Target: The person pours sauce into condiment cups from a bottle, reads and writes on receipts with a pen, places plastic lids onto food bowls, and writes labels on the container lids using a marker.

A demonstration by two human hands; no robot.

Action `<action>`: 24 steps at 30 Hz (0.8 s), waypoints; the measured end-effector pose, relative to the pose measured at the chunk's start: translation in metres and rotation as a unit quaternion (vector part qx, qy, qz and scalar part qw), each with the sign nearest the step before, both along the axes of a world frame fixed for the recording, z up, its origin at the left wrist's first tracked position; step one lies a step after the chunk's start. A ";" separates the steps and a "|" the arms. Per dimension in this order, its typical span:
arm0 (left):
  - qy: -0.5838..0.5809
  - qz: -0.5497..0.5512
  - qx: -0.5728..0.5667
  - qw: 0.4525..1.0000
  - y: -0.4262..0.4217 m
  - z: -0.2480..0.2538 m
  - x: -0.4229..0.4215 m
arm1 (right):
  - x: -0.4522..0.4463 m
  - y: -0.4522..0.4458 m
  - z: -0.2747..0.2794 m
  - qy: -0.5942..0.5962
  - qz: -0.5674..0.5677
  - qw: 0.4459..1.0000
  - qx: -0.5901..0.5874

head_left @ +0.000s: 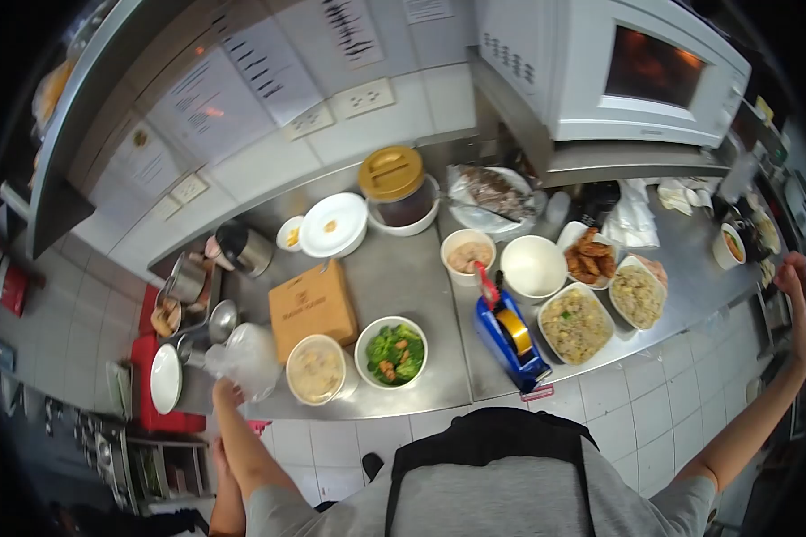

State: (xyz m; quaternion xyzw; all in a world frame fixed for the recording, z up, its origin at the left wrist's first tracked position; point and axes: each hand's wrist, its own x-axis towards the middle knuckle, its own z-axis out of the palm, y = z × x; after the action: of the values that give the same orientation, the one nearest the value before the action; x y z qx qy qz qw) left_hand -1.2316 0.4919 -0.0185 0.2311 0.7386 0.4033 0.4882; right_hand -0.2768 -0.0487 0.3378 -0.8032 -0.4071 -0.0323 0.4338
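At the counter's left front edge, my left hand (pixel 228 392) is closed at the lower edge of a clear plastic bag (pixel 249 362). Beside the bag are a brown cardboard box (pixel 309 304), a tub of pale food (pixel 318 371) and a white bowl of broccoli (pixel 394 352). My right hand (pixel 790 272) is raised at the far right, near a small cup of food (pixel 730 246); its fingers are too small to make out. A blue tape dispenser (pixel 508 345) with yellow tape stands at the front edge, left of two containers of fried rice (pixel 578 324).
A microwave (pixel 645 80) sits on a shelf above the right side. Behind are a gold-lidded container (pixel 394 183), white lids (pixel 333 225), fried pieces (pixel 591 257) and an open white bowl (pixel 534 267). Ladles (pixel 224 320) lie left. Another person's arm (pixel 227 492) shows lower left.
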 end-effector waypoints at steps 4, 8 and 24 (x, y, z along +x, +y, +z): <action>0.117 0.024 0.025 0.993 0.007 0.023 0.026 | -0.064 0.043 0.032 0.259 -0.013 0.952 0.164; 0.159 0.041 0.069 0.984 0.016 0.053 0.077 | -0.043 0.024 0.018 0.062 0.117 0.989 0.062; 0.525 -0.011 0.244 0.815 0.002 0.179 0.120 | -0.029 -0.004 -0.002 -0.016 0.117 0.993 -0.025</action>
State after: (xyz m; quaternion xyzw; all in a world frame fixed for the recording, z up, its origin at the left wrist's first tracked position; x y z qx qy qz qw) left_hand -1.1119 0.4942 0.1610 0.5273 0.7575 0.3826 -0.0423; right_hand -0.3055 -0.0530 0.3358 -0.7599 -0.5059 0.0166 0.4077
